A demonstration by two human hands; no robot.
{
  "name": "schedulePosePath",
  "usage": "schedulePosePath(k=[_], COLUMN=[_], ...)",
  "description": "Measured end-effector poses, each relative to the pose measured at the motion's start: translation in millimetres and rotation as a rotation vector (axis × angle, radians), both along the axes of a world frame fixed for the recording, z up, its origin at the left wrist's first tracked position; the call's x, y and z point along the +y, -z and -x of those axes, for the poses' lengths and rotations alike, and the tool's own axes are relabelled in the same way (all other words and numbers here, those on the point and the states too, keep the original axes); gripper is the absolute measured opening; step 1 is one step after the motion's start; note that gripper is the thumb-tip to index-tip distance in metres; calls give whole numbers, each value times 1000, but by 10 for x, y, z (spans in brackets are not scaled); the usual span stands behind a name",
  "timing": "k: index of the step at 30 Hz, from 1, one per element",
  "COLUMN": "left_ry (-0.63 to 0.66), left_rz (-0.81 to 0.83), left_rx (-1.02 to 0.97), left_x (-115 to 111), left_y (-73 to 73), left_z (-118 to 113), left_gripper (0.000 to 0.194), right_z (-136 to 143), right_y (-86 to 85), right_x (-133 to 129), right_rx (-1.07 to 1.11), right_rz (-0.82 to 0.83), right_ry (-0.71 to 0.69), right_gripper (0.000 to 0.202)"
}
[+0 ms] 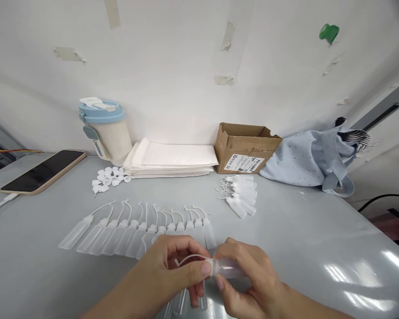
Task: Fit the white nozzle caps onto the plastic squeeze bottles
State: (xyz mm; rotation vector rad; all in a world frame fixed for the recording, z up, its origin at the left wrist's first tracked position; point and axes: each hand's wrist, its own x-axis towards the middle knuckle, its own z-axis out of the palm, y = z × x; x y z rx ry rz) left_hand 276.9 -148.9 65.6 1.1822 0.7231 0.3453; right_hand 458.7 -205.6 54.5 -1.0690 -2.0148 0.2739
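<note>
A small clear plastic bottle (pixel 231 268) lies sideways between my hands, low in the head view. My left hand (pixel 176 270) is closed, thumb and fingers pinching its white cap (pixel 210 266), from which a thin curved tube (pixel 193 256) extends left. Around the bottle's body my right hand (pixel 256 277) is closed. Just beyond them, a row of similar translucent bottles (pixel 119 235) lies on the table, each with a thin tube at the far end. More bottles (pixel 181 302) lie partly hidden beneath my left hand.
Small white caps (pixel 108 177) are heaped near a lidded cup (pixel 111 137) and a phone (pixel 44 170). White envelopes (pixel 176 155) are stacked beside a cardboard box (pixel 248 148). Several bottles (pixel 241 195) lie before the box. A blue cloth bag (pixel 299 157) rests at right.
</note>
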Motion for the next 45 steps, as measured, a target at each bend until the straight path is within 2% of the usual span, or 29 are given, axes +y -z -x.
schedulePosePath(k=[5, 10, 13, 16, 20, 22, 25, 29, 32, 34, 37, 40, 42, 45], left_ry=[42, -12, -31, -49, -86, -132, -179, -157, -142, -155, -178, -189, -192, -192], left_rz=[85, -66, -263, -458, -544, -509, -395, -259, -235, -301, -485, -639, -608, -400], left_rx=[-18, 81, 158, 106, 5, -6, -20, -50, -78, -77, -67, -57, -54, -67], left_x=[17, -18, -39, -46, -45, -49, -47, -14, -5, -20, -53, -70, -68, -56], left_y=[-10, -40, -31, -12, -2, 3, 21, 45, 49, 44, 35, 40, 51, 63], left_z=[-3, 18, 32, 36, 23, 15, 10, 15, 19, 15, -4, -24, -27, -16], left_gripper=[26, 18, 12, 9, 10, 9, 7, 11, 8, 8, 12, 16, 16, 6], right_z=[-19, -49, -62, -67, -54, -40, -18, -4, -5, -7, -10, -15, -19, -22], right_y=[18, -43, -100, -156, -191, -189, -167, -123, -105, -109, -125, -122, -109, -98], right_x=[-2, -40, -70, -79, -42, -18, 2, -11, -26, -24, 1, 30, 38, 29], right_rx=[-59, -133, -132, -19, 235, 278, 231, 154, 136, 195, 384, 538, 570, 553], right_rz=[-21, 138, 301, 563, 814, 842, 777, 645, 622, 701, 895, 1012, 1035, 991], right_ry=[-21, -32, -41, -36, -69, -84, -79, -95, -74, -59, -60, -71, -68, -65], right_gripper=[11, 24, 26, 24, 17, 13, 11, 14, 14, 13, 14, 21, 23, 20])
